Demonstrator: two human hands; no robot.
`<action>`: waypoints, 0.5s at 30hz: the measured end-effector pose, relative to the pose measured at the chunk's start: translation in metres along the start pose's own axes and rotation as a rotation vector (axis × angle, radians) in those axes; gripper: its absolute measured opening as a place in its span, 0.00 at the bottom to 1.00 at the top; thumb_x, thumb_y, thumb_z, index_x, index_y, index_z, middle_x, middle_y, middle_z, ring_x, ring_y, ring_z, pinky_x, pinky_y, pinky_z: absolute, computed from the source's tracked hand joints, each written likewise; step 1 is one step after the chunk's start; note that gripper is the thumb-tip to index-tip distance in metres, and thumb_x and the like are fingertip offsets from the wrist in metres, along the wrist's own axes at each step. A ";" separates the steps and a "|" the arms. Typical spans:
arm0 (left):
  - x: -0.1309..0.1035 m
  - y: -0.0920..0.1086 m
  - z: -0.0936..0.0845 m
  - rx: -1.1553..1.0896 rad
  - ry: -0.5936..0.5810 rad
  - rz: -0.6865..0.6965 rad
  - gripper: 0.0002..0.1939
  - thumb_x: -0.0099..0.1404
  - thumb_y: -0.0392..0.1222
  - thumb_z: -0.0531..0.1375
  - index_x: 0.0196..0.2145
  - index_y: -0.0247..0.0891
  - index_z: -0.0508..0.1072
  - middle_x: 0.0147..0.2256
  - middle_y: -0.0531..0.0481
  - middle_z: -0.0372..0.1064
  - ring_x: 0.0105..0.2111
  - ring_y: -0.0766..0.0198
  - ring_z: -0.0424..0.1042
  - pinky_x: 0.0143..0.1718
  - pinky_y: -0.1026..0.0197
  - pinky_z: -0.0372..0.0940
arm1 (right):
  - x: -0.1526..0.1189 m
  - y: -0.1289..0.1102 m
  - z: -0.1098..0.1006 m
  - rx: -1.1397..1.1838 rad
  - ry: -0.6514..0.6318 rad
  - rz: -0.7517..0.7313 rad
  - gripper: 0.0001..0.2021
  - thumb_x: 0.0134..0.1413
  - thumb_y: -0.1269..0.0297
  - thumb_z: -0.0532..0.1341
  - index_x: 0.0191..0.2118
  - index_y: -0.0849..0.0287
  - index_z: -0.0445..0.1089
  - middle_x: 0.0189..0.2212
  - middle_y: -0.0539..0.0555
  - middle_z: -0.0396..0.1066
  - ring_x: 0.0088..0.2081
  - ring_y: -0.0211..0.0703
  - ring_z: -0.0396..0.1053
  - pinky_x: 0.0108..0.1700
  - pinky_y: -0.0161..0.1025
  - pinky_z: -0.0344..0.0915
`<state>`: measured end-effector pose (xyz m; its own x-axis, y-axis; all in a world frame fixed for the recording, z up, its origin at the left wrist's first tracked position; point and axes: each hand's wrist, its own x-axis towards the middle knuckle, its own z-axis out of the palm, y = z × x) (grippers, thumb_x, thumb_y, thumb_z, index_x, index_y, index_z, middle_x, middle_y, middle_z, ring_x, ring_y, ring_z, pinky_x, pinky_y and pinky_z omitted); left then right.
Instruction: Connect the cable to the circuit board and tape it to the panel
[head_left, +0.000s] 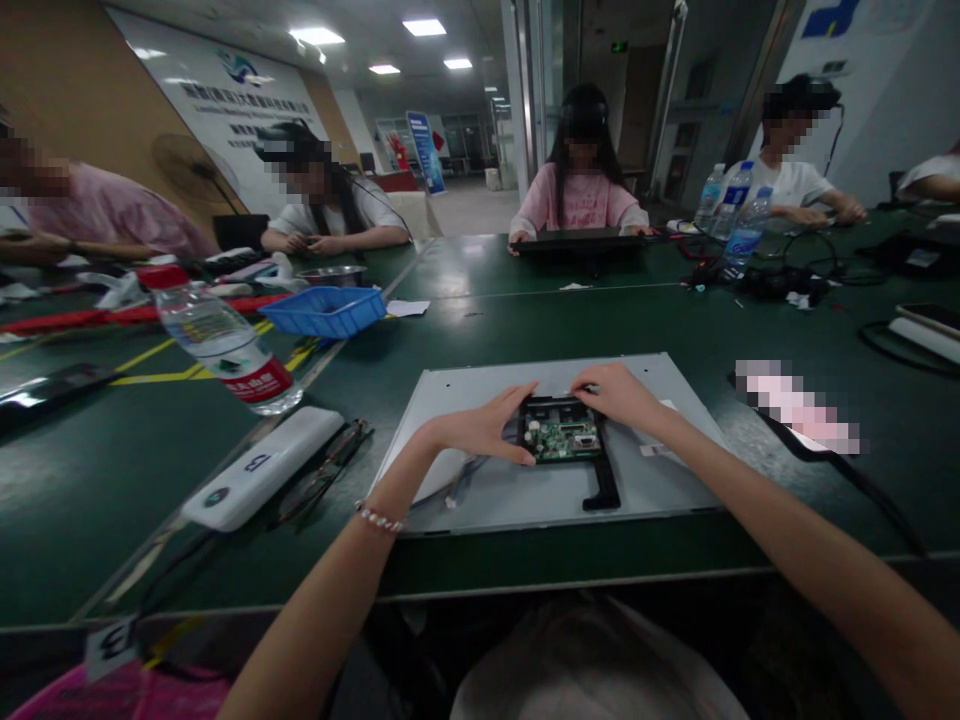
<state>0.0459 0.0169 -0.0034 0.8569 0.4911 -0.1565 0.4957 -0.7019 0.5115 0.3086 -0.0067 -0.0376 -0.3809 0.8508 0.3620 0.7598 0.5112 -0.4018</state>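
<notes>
Centre frame: left hand (480, 425) and right hand (615, 395) clamp the circuit board (561, 438) in the monitor back panel (525, 490); board sits in place; fastening unclear.

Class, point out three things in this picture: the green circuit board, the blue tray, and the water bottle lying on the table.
green circuit board (561, 438): head view, middle of the board.
blue tray (324, 312): head view, front wall.
water bottle (225, 345): head view, clear body above the red label.

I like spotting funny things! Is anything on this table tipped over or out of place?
Yes: the water bottle lies on its side at the left instead of standing. A pair of glasses lies loose beside a white box. Both hands, left hand and right hand, rest on the circuit board.
</notes>
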 end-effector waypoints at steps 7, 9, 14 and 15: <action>0.000 0.004 -0.001 0.006 -0.033 -0.062 0.60 0.51 0.63 0.64 0.66 0.32 0.34 0.67 0.34 0.31 0.66 0.46 0.37 0.65 0.48 0.40 | -0.003 0.002 0.002 0.022 -0.025 -0.006 0.08 0.56 0.69 0.58 0.37 0.57 0.76 0.37 0.54 0.77 0.40 0.45 0.72 0.46 0.41 0.65; 0.000 0.004 -0.002 0.015 -0.046 -0.072 0.60 0.52 0.63 0.63 0.66 0.30 0.34 0.67 0.34 0.30 0.66 0.46 0.36 0.65 0.49 0.39 | -0.004 0.001 0.001 0.010 -0.040 -0.014 0.09 0.56 0.69 0.58 0.37 0.57 0.76 0.37 0.54 0.77 0.40 0.46 0.72 0.46 0.42 0.65; 0.000 0.003 -0.001 0.024 -0.055 -0.067 0.61 0.52 0.65 0.63 0.66 0.32 0.32 0.67 0.34 0.29 0.66 0.46 0.35 0.65 0.48 0.38 | -0.003 0.000 0.000 -0.006 -0.047 -0.016 0.10 0.58 0.67 0.57 0.36 0.57 0.76 0.37 0.54 0.77 0.40 0.46 0.72 0.46 0.42 0.65; 0.000 0.003 -0.001 0.023 -0.051 -0.063 0.61 0.52 0.65 0.63 0.66 0.33 0.32 0.67 0.35 0.29 0.66 0.46 0.34 0.65 0.48 0.39 | -0.003 0.000 0.000 -0.010 -0.050 -0.014 0.10 0.58 0.67 0.57 0.36 0.57 0.76 0.37 0.54 0.77 0.41 0.46 0.72 0.46 0.42 0.65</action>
<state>0.0470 0.0151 -0.0011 0.8296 0.5084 -0.2310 0.5517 -0.6821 0.4801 0.3091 -0.0093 -0.0387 -0.4177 0.8486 0.3247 0.7594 0.5223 -0.3880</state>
